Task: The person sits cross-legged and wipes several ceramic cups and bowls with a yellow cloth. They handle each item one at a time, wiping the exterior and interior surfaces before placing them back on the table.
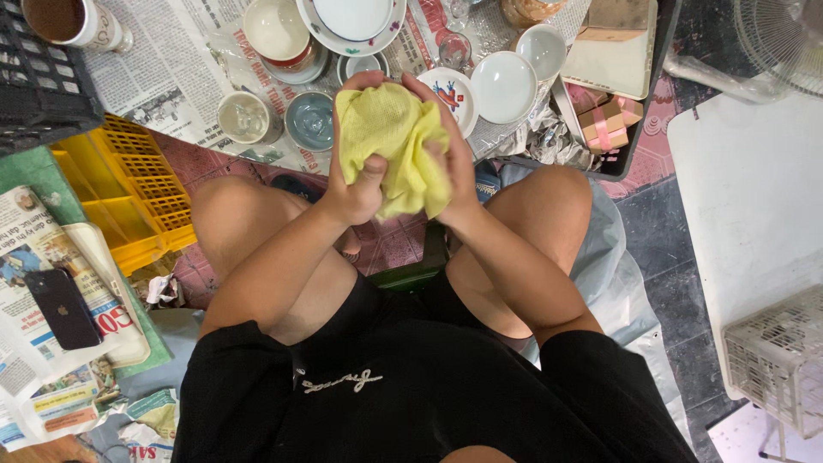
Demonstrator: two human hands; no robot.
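I saw a small brown gift box [607, 122] tied with pink ribbon on a dark tray [633, 150] at the upper right, just beside crumpled foil [538, 137]. Sheets of printed newspaper [167, 73] covered the floor under the dishes, and more lay at the left with a black phone [63, 308] on top. A yellow crate [129, 193] sat near the left knee, with a black crate [39, 86] above it; both looked bare inside. A white basket [776, 356] stood at the lower right. A mug [73, 21] at the top left held a dark brown inside, and the white bowls [504, 86] and a grey-blue cup [310, 120] showed nothing in them. Both my left hand [356, 184] and right hand [454, 167] were clenched around a yellow cloth [394, 146], bunched between them above the knees, just in front of the dishes. Open grey floor [677, 283] lay to the right.
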